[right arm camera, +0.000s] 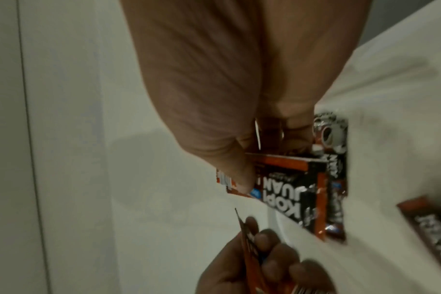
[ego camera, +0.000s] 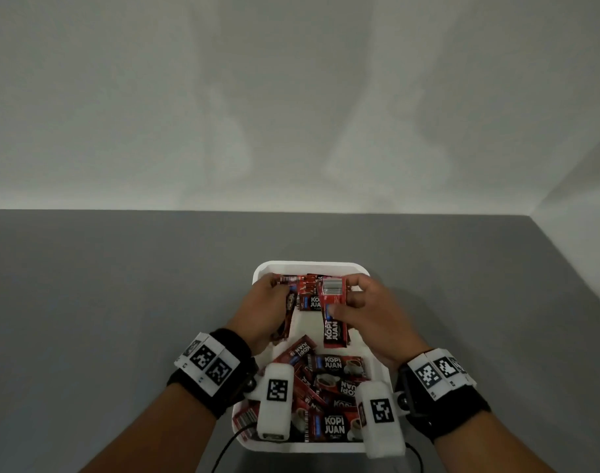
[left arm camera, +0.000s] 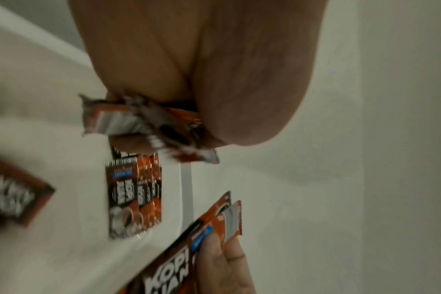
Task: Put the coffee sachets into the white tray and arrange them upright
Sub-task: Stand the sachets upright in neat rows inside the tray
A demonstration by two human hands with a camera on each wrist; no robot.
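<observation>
Over the far end of the white tray (ego camera: 377, 365), your right hand (ego camera: 367, 314) pinches a coffee sachet (ego camera: 334, 331) hanging lengthwise beside the upright row (ego camera: 309, 295), while your left hand (ego camera: 266, 308) grips another.

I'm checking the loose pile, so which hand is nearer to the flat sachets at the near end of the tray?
Hard to separate. The left hand and right hand both work at the far end of the white tray, each holding sachets, about equally far beyond the flat pile.

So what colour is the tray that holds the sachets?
White; the tray shows best in the head view.
</observation>
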